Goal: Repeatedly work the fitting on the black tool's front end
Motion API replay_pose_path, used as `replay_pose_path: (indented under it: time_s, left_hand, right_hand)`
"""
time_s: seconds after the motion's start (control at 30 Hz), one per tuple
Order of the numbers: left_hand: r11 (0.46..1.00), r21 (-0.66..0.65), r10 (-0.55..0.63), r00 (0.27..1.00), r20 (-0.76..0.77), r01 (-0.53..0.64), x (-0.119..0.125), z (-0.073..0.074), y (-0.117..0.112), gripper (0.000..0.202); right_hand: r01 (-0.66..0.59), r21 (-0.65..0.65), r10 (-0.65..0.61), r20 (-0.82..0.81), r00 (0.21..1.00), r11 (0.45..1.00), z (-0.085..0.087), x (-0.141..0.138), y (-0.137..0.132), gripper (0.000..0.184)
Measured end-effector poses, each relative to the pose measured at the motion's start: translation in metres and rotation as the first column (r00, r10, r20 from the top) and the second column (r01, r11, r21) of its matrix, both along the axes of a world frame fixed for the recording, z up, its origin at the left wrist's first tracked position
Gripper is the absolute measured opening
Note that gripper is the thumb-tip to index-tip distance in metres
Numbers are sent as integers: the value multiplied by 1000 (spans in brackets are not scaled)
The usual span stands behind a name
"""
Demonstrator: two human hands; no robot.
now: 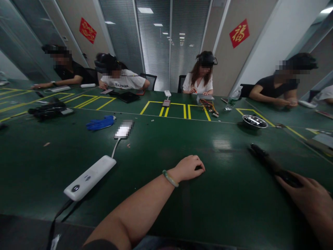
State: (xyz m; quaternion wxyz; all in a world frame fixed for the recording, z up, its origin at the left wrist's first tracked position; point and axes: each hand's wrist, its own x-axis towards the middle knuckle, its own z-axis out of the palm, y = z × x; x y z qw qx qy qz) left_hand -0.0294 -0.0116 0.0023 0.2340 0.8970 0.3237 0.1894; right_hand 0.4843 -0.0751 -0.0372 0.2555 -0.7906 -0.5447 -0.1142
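My left hand [189, 167], a green bangle [170, 178] at its wrist, rests on the green tabletop [208, 205] with its fingers curled in. Nothing shows between them. At the right, my right hand [309, 196] is closed around the near end of a long, slim black object [270, 165]. Its far end points forward and to the left, low over the table. Blur and dark colour hide what kind of thing it is. A wide gap of bare tabletop separates the two hands.
Left of my arm lies a white power bank [91, 177], cabled to a phone [124, 129]. A blue glove [100, 123] is beyond. A metal bowl [255, 121], a plastic bottle [233, 99] and bundled wires [209, 106] stand farther off. Several people sit across the table.
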Motion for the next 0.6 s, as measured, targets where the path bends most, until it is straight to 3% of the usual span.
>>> replay_pose_path:
  time_s: [0.1, 0.27, 0.47, 0.6]
  left_hand:
    - [1000, 1, -6, 1000, 5, 6, -1, 0, 0, 23]
    - [1000, 18, -19, 1000, 25, 18, -1, 2, 0, 20]
    - [989, 58, -140, 989, 49, 137, -2, 11, -10, 18]
    - [988, 77, -137, 989, 49, 133, -3, 15, -16, 24]
  right_hand:
    - [-97, -152, 99, 9, 995, 984, 12, -62, 5, 58]
    - [-420, -185, 437, 56, 898, 888, 30, -174, 21, 53]
    - [-713, -187, 728, 18, 686, 676, 40, -297, 59, 44]
    - [-819, -221, 836, -24, 548, 530, 44, -347, 86, 44]
